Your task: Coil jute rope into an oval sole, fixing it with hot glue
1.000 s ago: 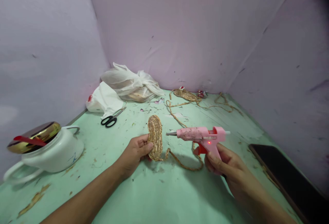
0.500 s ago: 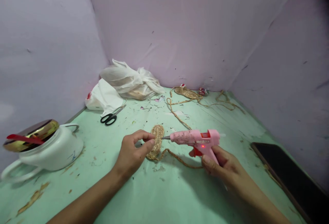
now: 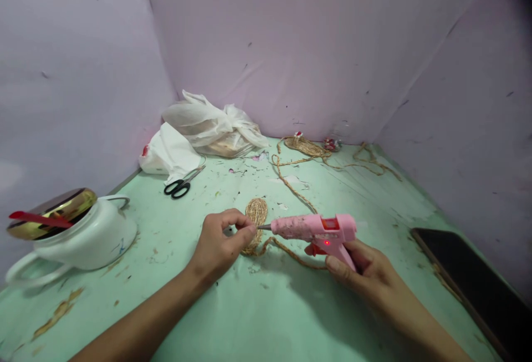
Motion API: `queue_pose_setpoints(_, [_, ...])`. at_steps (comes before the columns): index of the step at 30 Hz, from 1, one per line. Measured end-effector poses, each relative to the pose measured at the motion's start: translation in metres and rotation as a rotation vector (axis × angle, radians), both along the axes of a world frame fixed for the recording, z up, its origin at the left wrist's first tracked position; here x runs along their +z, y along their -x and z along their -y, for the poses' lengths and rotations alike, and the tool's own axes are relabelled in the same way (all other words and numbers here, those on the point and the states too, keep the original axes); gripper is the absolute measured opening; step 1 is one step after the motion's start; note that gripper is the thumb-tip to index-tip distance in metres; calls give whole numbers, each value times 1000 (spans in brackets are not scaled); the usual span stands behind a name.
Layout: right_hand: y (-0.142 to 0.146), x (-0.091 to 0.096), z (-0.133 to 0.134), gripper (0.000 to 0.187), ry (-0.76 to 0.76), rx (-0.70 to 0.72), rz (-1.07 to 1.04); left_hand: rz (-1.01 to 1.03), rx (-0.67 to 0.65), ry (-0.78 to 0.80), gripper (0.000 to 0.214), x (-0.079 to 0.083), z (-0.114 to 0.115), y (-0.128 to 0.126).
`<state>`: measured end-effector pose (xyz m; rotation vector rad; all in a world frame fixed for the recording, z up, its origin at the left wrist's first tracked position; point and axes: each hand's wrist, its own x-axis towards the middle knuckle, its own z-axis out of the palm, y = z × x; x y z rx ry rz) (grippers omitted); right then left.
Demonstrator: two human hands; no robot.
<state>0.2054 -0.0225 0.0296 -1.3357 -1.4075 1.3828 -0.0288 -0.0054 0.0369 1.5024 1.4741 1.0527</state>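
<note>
A pink hot glue gun [image 3: 307, 228] with a glowing red light is gripped by my right hand [image 3: 366, 270], a finger at its red trigger. Its metal nozzle points left, its tip close to the thumb and forefinger of my left hand [image 3: 224, 237]. Those fingers are pinched together over an oval coil of braided straw rope [image 3: 256, 210]; whatever lies between them is too small or hidden to make out. The coil's lower part is covered by the fingers. From its lower end a loose rope [image 3: 291, 255] runs right, passing behind the glue gun and right hand.
Left stands a white pot [image 3: 89, 240] holding a gold-rimmed item and a red strip. Black-handled scissors [image 3: 178, 187], white tissue [image 3: 170, 154] and a plastic bag [image 3: 216, 129] lie farther back. Behind are another rope coil [image 3: 305, 147] and small red-and-white pieces [image 3: 331, 144]. A phone [image 3: 465, 284] lies right.
The glue gun's nozzle and my left fingertips have shifted slightly down across the coil, toward its lower part. The camera view has moved a little.
</note>
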Motion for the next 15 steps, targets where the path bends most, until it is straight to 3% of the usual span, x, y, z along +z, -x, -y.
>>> queue_pose_setpoints(15, [-3, -1, -2, 49, -5, 26, 26, -24, 42, -47, 20, -1, 0, 0])
